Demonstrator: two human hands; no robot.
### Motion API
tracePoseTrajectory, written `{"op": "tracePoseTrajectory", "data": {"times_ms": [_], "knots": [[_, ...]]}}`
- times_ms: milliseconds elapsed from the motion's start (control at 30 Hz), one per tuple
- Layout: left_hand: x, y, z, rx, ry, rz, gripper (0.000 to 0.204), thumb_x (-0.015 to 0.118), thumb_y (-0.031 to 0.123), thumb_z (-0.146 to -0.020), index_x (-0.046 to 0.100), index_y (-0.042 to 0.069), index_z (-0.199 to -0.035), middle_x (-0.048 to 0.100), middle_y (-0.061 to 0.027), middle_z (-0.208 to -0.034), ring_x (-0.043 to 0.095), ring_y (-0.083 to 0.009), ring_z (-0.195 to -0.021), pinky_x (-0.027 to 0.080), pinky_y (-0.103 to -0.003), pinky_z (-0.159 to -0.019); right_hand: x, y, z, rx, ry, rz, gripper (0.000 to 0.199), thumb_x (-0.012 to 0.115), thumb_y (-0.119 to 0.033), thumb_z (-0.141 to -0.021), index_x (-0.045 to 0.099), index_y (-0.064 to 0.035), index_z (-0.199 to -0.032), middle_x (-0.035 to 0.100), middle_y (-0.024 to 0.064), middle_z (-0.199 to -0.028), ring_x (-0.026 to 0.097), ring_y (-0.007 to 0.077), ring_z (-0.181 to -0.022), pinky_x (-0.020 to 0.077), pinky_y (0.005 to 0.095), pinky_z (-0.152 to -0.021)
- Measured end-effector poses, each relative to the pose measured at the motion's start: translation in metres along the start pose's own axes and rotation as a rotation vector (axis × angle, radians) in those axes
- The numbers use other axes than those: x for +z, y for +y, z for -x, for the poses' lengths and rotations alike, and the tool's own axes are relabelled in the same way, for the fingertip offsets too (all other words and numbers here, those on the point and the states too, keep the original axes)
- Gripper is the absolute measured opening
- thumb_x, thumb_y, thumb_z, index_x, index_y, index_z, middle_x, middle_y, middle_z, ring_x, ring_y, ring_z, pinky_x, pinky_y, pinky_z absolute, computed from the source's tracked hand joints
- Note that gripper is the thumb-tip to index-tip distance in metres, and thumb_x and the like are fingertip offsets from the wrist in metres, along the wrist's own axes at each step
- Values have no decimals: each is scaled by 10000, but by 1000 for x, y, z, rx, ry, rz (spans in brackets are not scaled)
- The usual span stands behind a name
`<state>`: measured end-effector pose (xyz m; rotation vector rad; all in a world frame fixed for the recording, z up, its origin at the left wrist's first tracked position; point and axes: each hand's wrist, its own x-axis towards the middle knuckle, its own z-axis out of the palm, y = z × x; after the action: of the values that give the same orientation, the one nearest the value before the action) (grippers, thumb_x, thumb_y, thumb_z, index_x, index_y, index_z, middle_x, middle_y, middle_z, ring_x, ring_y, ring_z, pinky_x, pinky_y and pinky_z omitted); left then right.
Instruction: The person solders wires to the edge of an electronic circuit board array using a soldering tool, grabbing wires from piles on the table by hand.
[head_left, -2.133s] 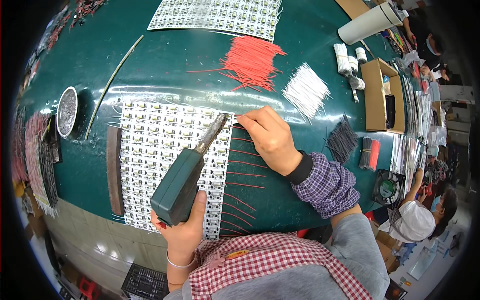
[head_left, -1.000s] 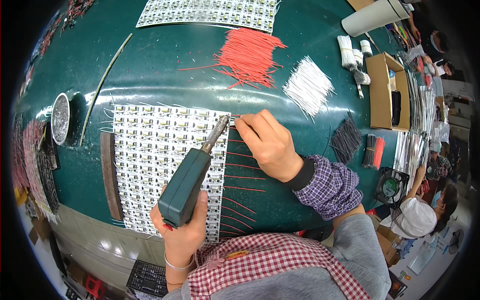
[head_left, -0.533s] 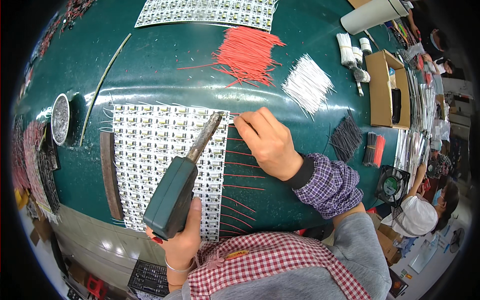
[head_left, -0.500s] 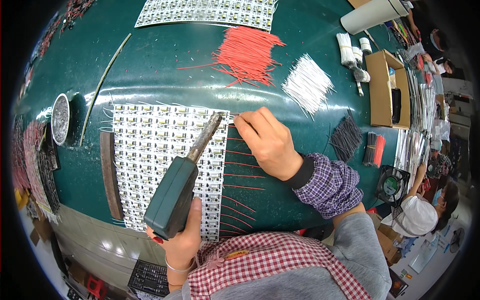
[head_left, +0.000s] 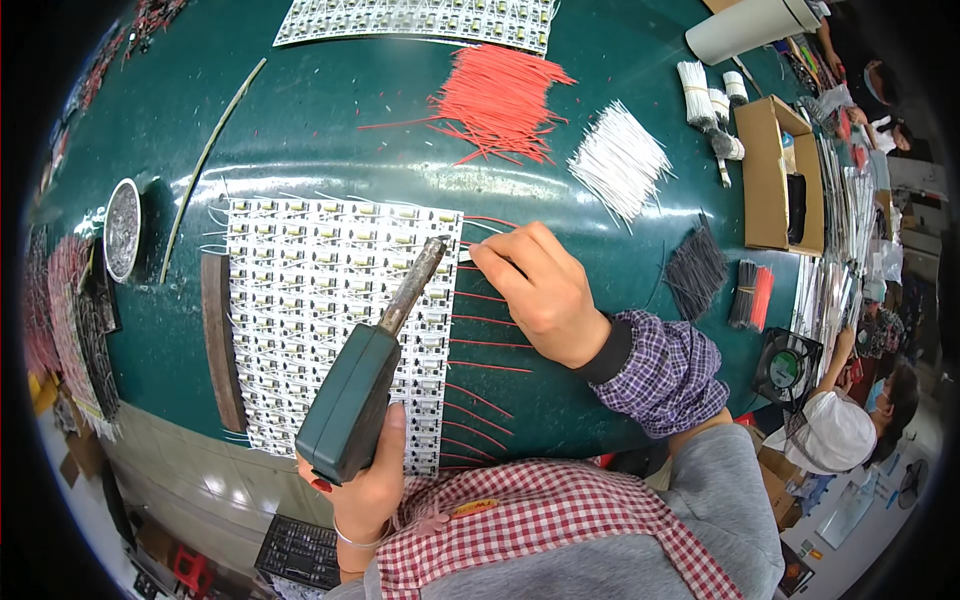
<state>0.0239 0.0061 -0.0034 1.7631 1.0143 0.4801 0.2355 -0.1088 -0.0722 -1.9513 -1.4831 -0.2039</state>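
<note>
My left hand [head_left: 372, 490] is wrapped round the dark green handle of a soldering gun [head_left: 352, 398]. Its metal tip points up and right, over the right edge of a white circuit board panel [head_left: 300, 300] covered in rows of small components. At that same edge, my right hand [head_left: 545, 290] is closed in a pinch; a short white wire end [head_left: 464, 256] shows at the fingertips, the rest hidden by the hand. Red wires [head_left: 490, 342] stick out from the board's right edge below the hand. One white wire [head_left: 484, 227] and a red one stick out just above it.
Loose red wires [head_left: 505, 100], white wires [head_left: 620, 160] and black wires [head_left: 697, 268] lie beyond my right hand. A dark bar [head_left: 218, 340] borders the board's left side, near a metal bowl [head_left: 122, 230]. A cardboard box [head_left: 762, 180] and fan [head_left: 782, 365] stand right.
My right hand has shifted slightly down the board's edge, leaving a white wire standing out at the top row. The soldering gun's tip sits a little lower and farther right against the board.
</note>
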Motion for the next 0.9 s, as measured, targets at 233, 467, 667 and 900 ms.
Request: {"op": "tracePoseTrajectory", "data": {"times_ms": [233,467,667,900], "knots": [[-1,-3,2,-33,-46,-63,235,800,104,-789,703,-31,-955,678,-104,-839,613,-157,-675,477,-288,-610,1,0,0,7,-25,12,278,630,-1,-717,634,65,-988,585,117,-922,571,247,-832,523,314,-717],[4,-3,1,-24,-53,-18,218,792,87,-796,689,-27,-952,644,-79,-826,577,-139,-681,460,-284,-637,1,-1,-1,13,-40,29,266,622,-12,-724,633,59,-980,579,111,-912,567,243,-834,522,313,-721],[3,0,-5,-6,-120,-21,214,782,71,-793,674,-36,-944,629,-75,-825,573,-129,-673,453,-268,-602,1,-1,-3,11,-48,46,266,619,-14,-719,633,58,-975,575,107,-906,563,240,-832,523,310,-720],[0,-1,1,63,-47,-122,208,770,73,-803,690,-46,-954,664,-88,-801,602,-152,-629,477,-285,-570,1,-2,-3,15,-46,43,263,621,-10,-718,634,57,-972,575,106,-904,564,238,-829,525,307,-718]]}}
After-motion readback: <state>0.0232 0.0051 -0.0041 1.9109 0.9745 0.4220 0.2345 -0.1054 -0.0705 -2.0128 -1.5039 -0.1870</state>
